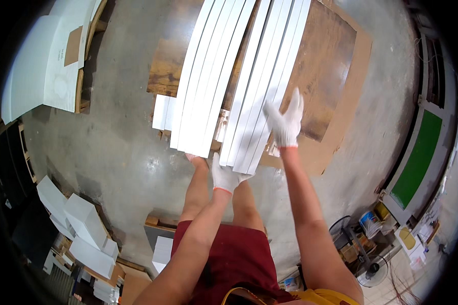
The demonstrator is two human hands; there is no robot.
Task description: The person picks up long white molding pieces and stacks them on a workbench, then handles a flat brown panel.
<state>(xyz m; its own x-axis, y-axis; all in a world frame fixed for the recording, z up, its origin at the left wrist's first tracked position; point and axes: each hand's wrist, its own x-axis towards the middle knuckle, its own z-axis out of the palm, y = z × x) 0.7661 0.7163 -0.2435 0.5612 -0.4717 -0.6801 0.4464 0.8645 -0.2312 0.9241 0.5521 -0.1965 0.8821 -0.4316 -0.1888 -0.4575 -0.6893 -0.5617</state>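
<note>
Long white strips (201, 76) lie side by side in two groups, running away from me over a brown wooden board. At the near end of the right-hand group (259, 112), my left hand (228, 175), in a white knit glove, grips the strip ends. Its thumb is on their left side, and its other fingers are partly hidden at the end. My right hand (286, 122), gloved the same way, is open beside that group's right edge, thumb and fingers spread. Whether its fingertips touch the strips I cannot tell.
Cardboard (359, 71) borders the brown board (320, 66). Short white pieces (164, 112) stick out at the left. White panels (61, 61) stand on a pallet at far left, white boxes (86, 218) at lower left. A fan (374, 269) stands lower right, near a green panel (417, 157).
</note>
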